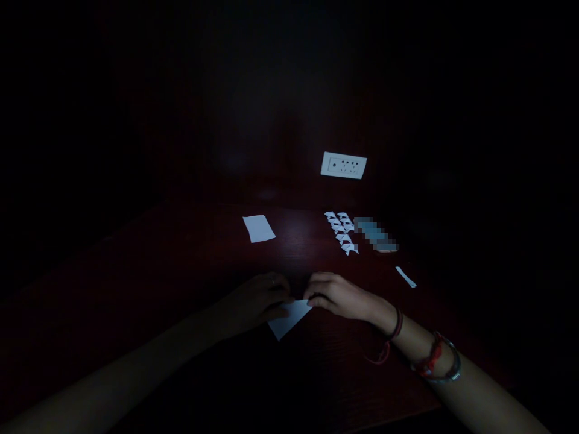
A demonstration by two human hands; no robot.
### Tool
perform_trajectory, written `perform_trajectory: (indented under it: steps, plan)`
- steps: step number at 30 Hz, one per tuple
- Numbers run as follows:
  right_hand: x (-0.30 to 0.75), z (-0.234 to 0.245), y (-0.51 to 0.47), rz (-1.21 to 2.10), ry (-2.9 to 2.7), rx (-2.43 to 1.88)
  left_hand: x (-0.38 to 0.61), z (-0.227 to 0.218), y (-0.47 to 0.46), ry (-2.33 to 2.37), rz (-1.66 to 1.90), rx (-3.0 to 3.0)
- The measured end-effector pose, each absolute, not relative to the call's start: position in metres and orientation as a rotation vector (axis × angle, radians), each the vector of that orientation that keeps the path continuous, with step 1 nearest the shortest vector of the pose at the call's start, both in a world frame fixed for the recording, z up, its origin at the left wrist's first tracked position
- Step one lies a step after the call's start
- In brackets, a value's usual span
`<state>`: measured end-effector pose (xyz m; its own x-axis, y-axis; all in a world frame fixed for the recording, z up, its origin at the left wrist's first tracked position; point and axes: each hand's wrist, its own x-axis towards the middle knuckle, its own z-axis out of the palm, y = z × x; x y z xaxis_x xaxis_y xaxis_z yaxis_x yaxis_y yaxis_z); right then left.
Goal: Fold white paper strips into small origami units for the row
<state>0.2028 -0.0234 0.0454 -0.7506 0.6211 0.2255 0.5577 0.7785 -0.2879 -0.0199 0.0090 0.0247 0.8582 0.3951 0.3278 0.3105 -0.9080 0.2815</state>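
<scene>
A small white sheet of paper (289,319), folded into a triangle shape, is held low over the dark red table between both hands. My left hand (266,295) lies in shadow, its fingers closed on the paper's left side and upper edge. At the paper's upper right corner, my right hand (332,294) pinches it between thumb and fingers. The paper's lower point faces toward me. Several small folded paper pieces (339,231) stand in two rows beyond my right hand. A flat stack of white paper (259,228) rests beyond my left hand.
A phone with a pixelated screen (374,232) lies right of the folded pieces. Nearer the table's right side is a narrow paper strip (406,276). A white socket panel (344,165) is on the wall behind. The dark red table (203,241) fades into darkness.
</scene>
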Motion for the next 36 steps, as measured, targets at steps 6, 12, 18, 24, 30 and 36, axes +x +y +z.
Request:
perform_trajectory:
  steps: [6,12,18,24,30,36]
  plan:
    - [0.202,0.043,-0.024,0.267,-2.65,-0.955,-0.018,0.023,0.009,0.603,0.508,2.867]
    - [0.202,0.042,-0.027,0.19,-2.66,-0.968,-0.017,0.023,0.008,0.547,0.481,2.921]
    - [0.204,0.041,-0.027,0.143,-2.668,-0.936,-0.016,0.019,0.01,0.552,0.483,2.961]
    - [0.204,0.04,-0.032,0.032,-2.674,-0.958,-0.016,0.022,0.011,0.529,0.458,3.051]
    - [0.201,0.038,-0.037,-0.19,-2.708,-1.04,-0.016,0.033,0.009,0.527,0.415,3.051]
    - [0.203,0.039,-0.04,-0.27,-2.72,-1.08,-0.017,0.024,0.013,0.558,0.447,3.07]
